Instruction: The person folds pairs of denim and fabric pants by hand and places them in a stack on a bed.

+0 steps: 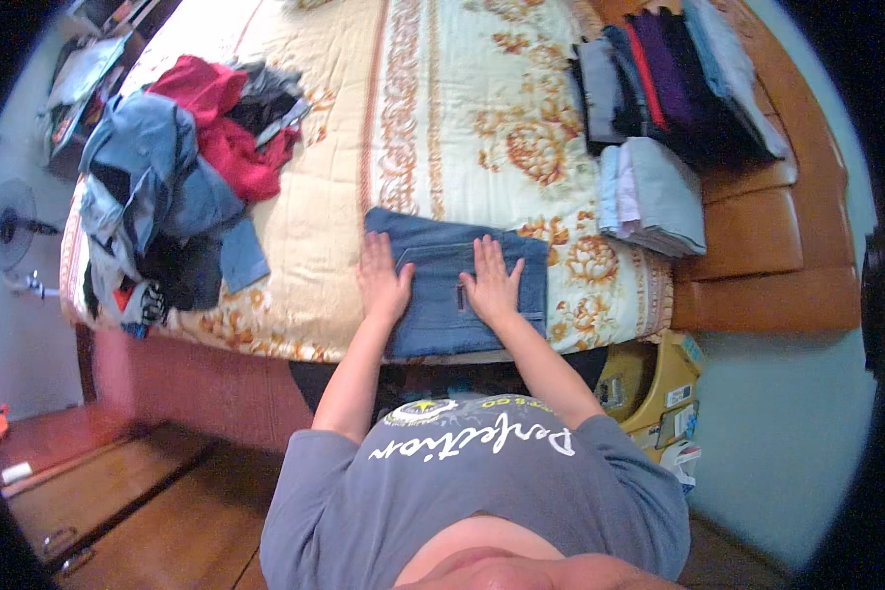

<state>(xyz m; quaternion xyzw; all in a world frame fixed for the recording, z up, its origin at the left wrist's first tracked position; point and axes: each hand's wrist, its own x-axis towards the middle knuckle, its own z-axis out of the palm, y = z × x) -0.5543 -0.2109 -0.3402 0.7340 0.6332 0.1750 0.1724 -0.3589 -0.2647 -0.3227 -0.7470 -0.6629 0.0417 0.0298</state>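
Observation:
A pair of folded blue jeans lies flat on the near edge of the bed, directly before me. My left hand rests flat at the left edge of the jeans, fingers stretched forward. Farther right, my right hand presses flat on the denim with its fingers apart, beside a small dark label. Neither hand grips anything.
A loose heap of clothes covers the bed's left side, with a red garment on it. Folded clothes and a row of upright folded garments stand at right, near the brown headboard. A fan is far left.

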